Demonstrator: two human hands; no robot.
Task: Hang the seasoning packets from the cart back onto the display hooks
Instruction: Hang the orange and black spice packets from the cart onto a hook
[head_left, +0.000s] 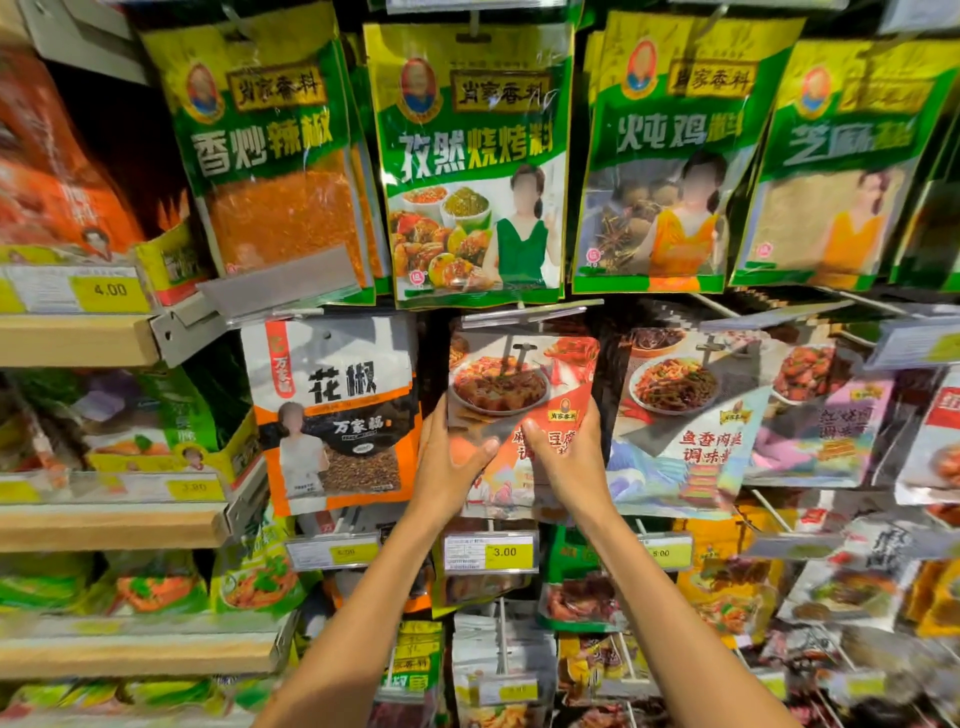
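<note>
Place: retail shop, seasoning section of a grocery store
Stock: sealed seasoning packets (472, 156) in rows, several of each kind stacked one behind another, with printed brand panels and dish photos
Fixtures: display hooks (474, 26) passing through the slots at the packet tops; wooden shelves (78, 340) at the left carrying boxed goods
Pricing: yellow price tags (504, 552) in clear holders on hook ends and shelf edges, two reading 4.00 and 3.00

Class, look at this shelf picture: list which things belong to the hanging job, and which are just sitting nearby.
In the job: left hand and right hand, both gripping the red packet; the display hook at its top.

Just nearby: peppercorn packet; green barbecue packet; 3.00 price tag; wooden shelf.
</note>
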